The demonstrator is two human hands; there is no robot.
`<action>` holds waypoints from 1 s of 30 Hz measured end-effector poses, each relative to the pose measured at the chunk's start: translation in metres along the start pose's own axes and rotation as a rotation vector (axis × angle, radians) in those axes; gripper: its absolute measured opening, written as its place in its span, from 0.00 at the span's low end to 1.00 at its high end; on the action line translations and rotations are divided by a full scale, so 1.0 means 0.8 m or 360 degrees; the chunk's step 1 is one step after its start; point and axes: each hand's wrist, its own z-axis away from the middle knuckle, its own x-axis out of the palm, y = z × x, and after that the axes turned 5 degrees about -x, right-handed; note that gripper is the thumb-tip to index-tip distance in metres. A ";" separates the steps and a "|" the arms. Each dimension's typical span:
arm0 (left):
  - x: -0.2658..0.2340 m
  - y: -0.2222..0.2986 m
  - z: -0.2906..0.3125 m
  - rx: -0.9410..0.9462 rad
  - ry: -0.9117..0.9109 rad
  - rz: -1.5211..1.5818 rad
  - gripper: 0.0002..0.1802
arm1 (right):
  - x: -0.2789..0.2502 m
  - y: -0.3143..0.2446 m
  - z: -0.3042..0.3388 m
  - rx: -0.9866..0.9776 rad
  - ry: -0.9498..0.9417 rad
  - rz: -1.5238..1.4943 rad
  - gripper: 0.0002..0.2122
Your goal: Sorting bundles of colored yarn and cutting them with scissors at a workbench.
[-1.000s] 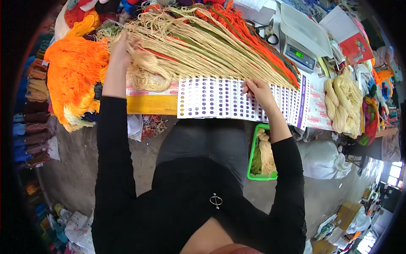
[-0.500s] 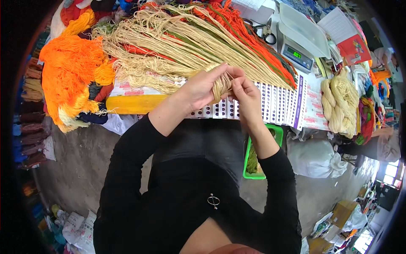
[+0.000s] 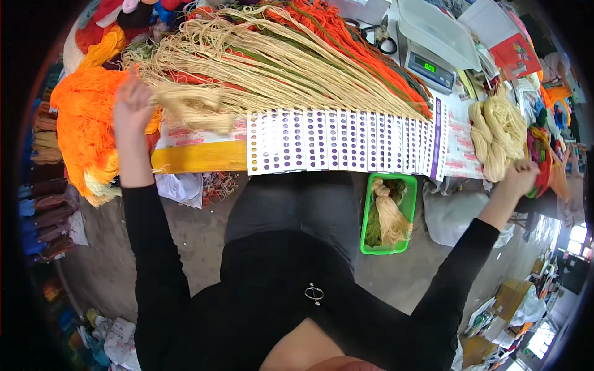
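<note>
Cream yarn (image 3: 291,93) lies along the card's (image 3: 334,142) far edge; left hand (image 3: 133,102), beyond its left end, and right hand (image 3: 521,178), beyond its right, look curled, grip unclear. Likely step: drawing strands out; next calls for even tension.

The left hand (image 3: 133,100) is between orange yarn (image 3: 83,127) and blurred cream yarn (image 3: 197,110); the right hand (image 3: 521,177) is near some pale skeins (image 3: 506,123)

Grey floor (image 3: 102,247) spreads beneath me; bright window panes (image 3: 576,238) to my far right, pale glare (image 3: 537,241) nearby.
</note>
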 end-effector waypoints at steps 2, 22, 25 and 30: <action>0.102 -0.017 0.033 -0.0002 -0.0199 -0.0055 0.16 | 0.109 0.006 0.081 -0.0544 -0.0092 0.0737 0.09; 0.213 -0.377 -0.011 -0.1468 0.0063 -0.1096 0.11 | 0.152 0.304 0.339 0.0988 -0.1434 0.1587 0.07; 0.199 -0.402 -0.027 -0.1196 0.0212 -0.1249 0.06 | 0.166 0.294 0.335 0.1111 -0.1527 0.1546 0.07; 0.179 -0.410 -0.036 -0.1025 0.0080 -0.1580 0.06 | 0.172 0.291 0.334 0.1272 -0.1516 0.1432 0.08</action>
